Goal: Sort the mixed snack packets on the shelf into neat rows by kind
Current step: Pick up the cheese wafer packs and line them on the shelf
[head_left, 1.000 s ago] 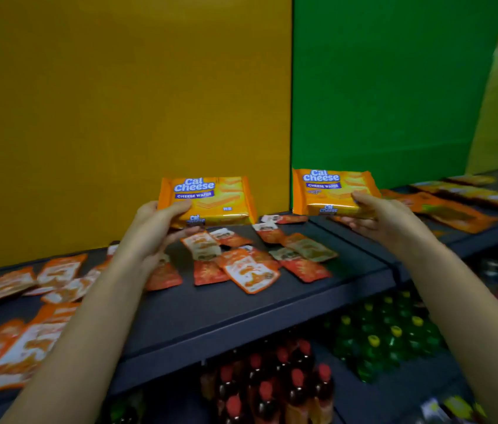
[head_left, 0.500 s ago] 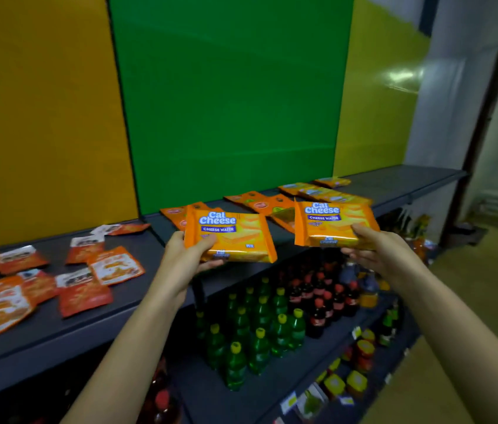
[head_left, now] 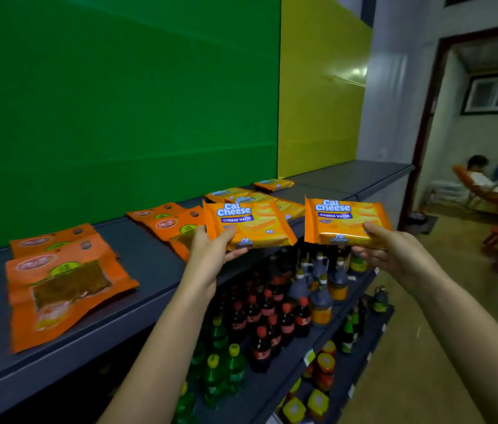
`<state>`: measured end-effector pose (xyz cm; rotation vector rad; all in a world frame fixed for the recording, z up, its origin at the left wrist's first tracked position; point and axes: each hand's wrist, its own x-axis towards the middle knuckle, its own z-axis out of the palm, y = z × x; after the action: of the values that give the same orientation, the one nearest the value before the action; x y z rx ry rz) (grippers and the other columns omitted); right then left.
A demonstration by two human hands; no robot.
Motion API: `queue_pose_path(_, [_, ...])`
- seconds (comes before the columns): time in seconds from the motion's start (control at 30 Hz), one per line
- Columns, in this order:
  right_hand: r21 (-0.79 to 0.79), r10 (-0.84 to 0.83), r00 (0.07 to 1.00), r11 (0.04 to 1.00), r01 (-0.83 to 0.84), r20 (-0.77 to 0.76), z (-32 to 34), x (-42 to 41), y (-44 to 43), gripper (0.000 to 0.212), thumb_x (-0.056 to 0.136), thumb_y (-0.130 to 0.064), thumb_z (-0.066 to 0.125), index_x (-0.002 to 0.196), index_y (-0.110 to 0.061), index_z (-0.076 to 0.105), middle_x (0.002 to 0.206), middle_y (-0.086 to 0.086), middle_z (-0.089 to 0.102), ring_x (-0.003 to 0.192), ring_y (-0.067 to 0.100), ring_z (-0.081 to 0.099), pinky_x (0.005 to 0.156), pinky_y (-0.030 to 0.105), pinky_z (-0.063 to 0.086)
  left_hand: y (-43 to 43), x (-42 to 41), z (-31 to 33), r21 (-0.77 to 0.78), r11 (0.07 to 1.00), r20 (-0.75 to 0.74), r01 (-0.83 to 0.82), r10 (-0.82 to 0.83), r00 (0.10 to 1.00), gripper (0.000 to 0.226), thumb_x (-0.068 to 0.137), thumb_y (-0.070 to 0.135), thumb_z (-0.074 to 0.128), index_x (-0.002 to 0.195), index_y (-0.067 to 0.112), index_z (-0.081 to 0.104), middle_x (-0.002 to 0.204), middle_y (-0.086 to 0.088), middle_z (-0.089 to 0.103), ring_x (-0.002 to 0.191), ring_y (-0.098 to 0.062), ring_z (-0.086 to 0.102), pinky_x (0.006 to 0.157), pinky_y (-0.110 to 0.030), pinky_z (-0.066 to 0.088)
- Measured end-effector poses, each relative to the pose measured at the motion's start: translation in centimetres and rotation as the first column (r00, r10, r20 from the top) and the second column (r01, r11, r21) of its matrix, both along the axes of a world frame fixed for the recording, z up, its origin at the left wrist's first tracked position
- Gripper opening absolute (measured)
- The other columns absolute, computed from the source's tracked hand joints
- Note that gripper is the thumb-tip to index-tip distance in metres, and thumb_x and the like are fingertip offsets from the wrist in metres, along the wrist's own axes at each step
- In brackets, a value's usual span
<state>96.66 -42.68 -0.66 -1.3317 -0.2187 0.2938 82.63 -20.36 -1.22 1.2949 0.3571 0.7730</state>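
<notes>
Step in hand: carry. Two packets are up off the shelf, one per hand, neither set down yet.

- Left hand grips the left wafer packet at its lower left corner, thumb on the face, fingers curled underneath.
- Right hand grips the right wafer packet at its lower right corner in the same way.
- Both packets are held face-up and roughly level, side by side with a gap between them, at the shelf's front edge. The right one hangs out past the edge, above the bottles racked below.

Judged destination: the wafer row lying on the shelf just behind the left packet. It has the same orange wrapper, so the same kind.

Next move calls for bringing both packets in over the shelf and laying them flat in line with that row, edges squared, without riding up on the orange pouches beside it. Bare shelf shows beyond the farthest wafer packet, so there is probably room there.

Packet appearance: flat rectangular pillow packs in glossy orange-yellow film, with blue-and-white "Cal Cheese / Cheese Wafer" lettering and a wafer picture. They seem stiff enough to keep their shape from a one-corner grip.

The pouches are a different kind: flat, with a clear window. A near pair lies well apart to the left.
</notes>
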Motion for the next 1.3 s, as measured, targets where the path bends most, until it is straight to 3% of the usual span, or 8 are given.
queue_pose_path(0.23, [0.013, -0.02, 0.999, 1.0, 0.019, 0.039, 2.8, 13.1, 0.7, 0.044, 0.091, -0.02, 0.056, 0.125, 0.006, 0.047, 0.047, -0.002, 0.067, 0.042, 0.008, 0.066, 0.042, 0.012, 0.051, -0.4, 14.2, 1.9, -0.004, 1.0, 0.026, 0.018, -0.018, 1.0, 0.037, 0.092, 0.005, 0.051, 0.127, -0.003, 0.042, 0.122, -0.018, 0.058, 0.079, -0.013, 0.062, 0.058, -0.022, 0.058])
queue_pose_path(0.4, [0.017, 0.021, 0.999, 1.0, -0.022, 0.028, 2.6, 20.6, 1.7, 0.042, 0.091, -0.022, 0.056, 0.124, 0.003, 0.048, 0.061, 0.005, 0.07, 0.044, 0.007, 0.066, 0.044, 0.011, 0.051, -0.2, 21.8, 2.3, -0.027, 1.0, -0.002, 0.002, -0.002, 1.0, 0.037, 0.093, 0.008, 0.052, 0.127, -0.002, 0.041, 0.124, -0.018, 0.058, 0.073, -0.011, 0.064, 0.059, -0.02, 0.058])
queue_pose_path(0.53, [0.025, 0.07, 0.997, 0.997, -0.07, 0.012, 2.0, 25.8, 2.3, 0.027, 0.092, -0.022, 0.055, 0.111, -0.004, 0.052, 0.081, 0.011, 0.064, 0.044, 0.007, 0.066, 0.044, 0.011, 0.051, 0.0, 27.0, 2.2, -0.051, 0.998, -0.03, -0.041, 0.04, 0.999, 0.039, 0.092, 0.009, 0.053, 0.127, -0.003, 0.04, 0.123, -0.019, 0.058, 0.068, -0.012, 0.064, 0.057, -0.019, 0.058])
queue_pose_path(0.67, [0.032, 0.116, 0.993, 0.993, -0.116, 0.013, 1.7, 31.3, 2.7, 0.013, 0.092, -0.022, 0.055, 0.086, -0.01, 0.055, 0.061, 0.004, 0.071, 0.046, 0.008, 0.067, 0.047, 0.011, 0.052, -0.1, 31.6, 1.9, -0.012, 0.993, -0.043, -0.115, 0.114, 0.992, 0.04, 0.092, 0.007, 0.053, 0.127, -0.006, 0.039, 0.124, -0.021, 0.057, 0.074, -0.013, 0.063, 0.052, -0.017, 0.057])
queue_pose_path(0.77, [0.04, 0.163, 0.987, 0.986, -0.163, 0.017, 1.7, 35.6, 3.0, 0.012, 0.092, -0.022, 0.054, 0.084, -0.013, 0.055, 0.052, -0.001, 0.07, 0.048, 0.008, 0.068, 0.049, 0.012, 0.053, -0.3, 34.9, 1.6, 0.016, 0.983, -0.055, -0.181, 0.181, 0.982, 0.04, 0.092, 0.008, 0.054, 0.126, -0.007, 0.038, 0.122, -0.019, 0.057, 0.076, -0.014, 0.063, 0.052, -0.016, 0.056])
queue_pose_path(0.9, [0.01, 0.266, 0.962, 0.963, -0.268, 0.067, 1.9, 41.0, 3.6, 0.008, 0.091, -0.024, 0.055, 0.086, -0.018, 0.057, 0.065, 0.001, 0.072, 0.051, 0.006, 0.069, 0.045, 0.01, 0.051, -0.7, 38.9, 0.9, 0.046, 0.956, -0.078, -0.29, 0.293, 0.953, 0.034, 0.091, 0.01, 0.055, 0.119, -0.002, 0.039, 0.123, -0.019, 0.057, 0.077, -0.016, 0.064, 0.053, -0.016, 0.057])
queue_pose_path(1.2, [-0.165, 0.627, 0.777, 0.774, -0.611, 0.062, 1.5, 49.4, 5.2, 0.008, 0.09, -0.021, 0.056, 0.089, -0.015, 0.06, 0.06, -0.001, 0.073, 0.053, 0.008, 0.07, 0.051, 0.011, 0.053, -0.6, 45.7, -0.2, 0.056, 0.88, -0.234, -0.472, 0.471, 0.85, 0.041, 0.09, 0.01, 0.057, 0.123, -0.005, 0.037, 0.123, -0.021, 0.054, 0.078, -0.02, 0.063, 0.046, -0.017, 0.055])
queue_pose_path(1.3, [-0.194, 0.708, 0.705, 0.696, -0.691, 0.027, 0.8, 50.2, 5.8, 0.012, 0.089, -0.018, 0.057, 0.098, -0.011, 0.06, 0.062, 0.001, 0.073, 0.054, 0.011, 0.07, 0.049, 0.013, 0.054, -0.1, 46.5, -0.8, 0.166, 0.846, -0.365, -0.507, 0.531, 0.765, 0.048, 0.086, 0.024, 0.061, 0.122, -0.002, 0.043, 0.12, -0.017, 0.06, 0.082, -0.023, 0.065, 0.057, -0.027, 0.057])
